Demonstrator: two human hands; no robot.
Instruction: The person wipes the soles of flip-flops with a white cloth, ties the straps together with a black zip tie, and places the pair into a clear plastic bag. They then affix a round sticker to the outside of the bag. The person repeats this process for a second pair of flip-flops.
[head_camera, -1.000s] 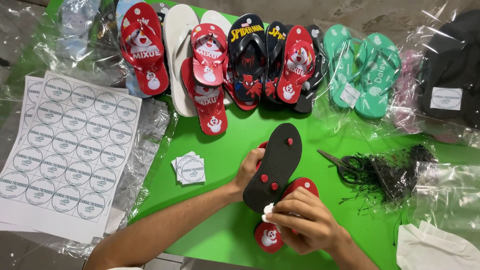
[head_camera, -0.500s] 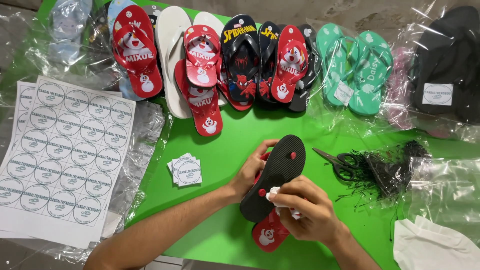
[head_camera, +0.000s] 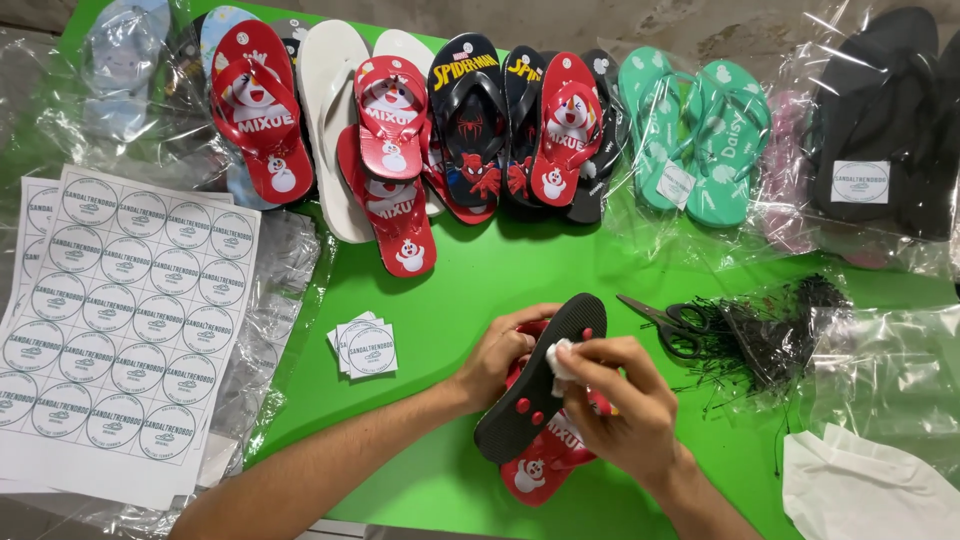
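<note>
Here both hands pinch: left (head_camera: 497, 357) the black-soled rubber sandal (head_camera: 540, 385), right (head_camera: 615, 400) a crumpled white wad (head_camera: 560, 358).

At your left, on the bench (head_camera: 470, 270), lies a white sheet of round labels (head_camera: 115, 330) with thin dark rings, set in rows. Just right of it, near your left arm, sits a small stack of cut square labels (head_camera: 363, 347), white with a round mark. Far right, a clear plastic bag (head_camera: 880, 130) holds black sandals and bears a white rectangular label (head_camera: 860, 181). The green sandals carry a small white tag (head_camera: 676, 184)
</note>
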